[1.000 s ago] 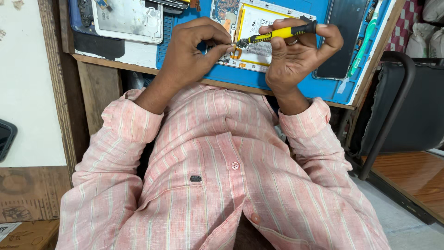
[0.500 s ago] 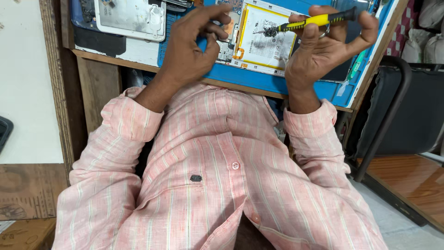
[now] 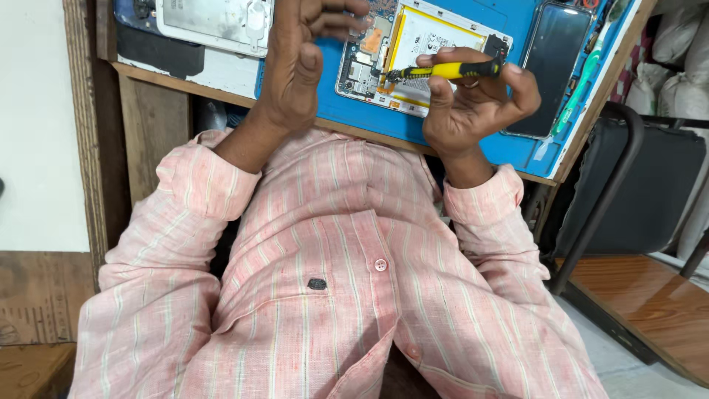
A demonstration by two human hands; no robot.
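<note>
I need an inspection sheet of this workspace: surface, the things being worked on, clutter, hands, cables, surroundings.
Surface: blue work mat on a wooden bench.
Job's things: opened device with pale battery and circuit board exposed; yellow and black screwdriver, tip at the board.
Clutter: removed light back cover; dark screen panel; teal tool at the mat's edge.
Hands: right hand holds the screwdriver; left hand is over the device's left side, whether its fingers hold anything cannot be told.
Cables: nothing seen.
Surroundings: black chair frame and pale sacks to the right; wooden floor.
</note>
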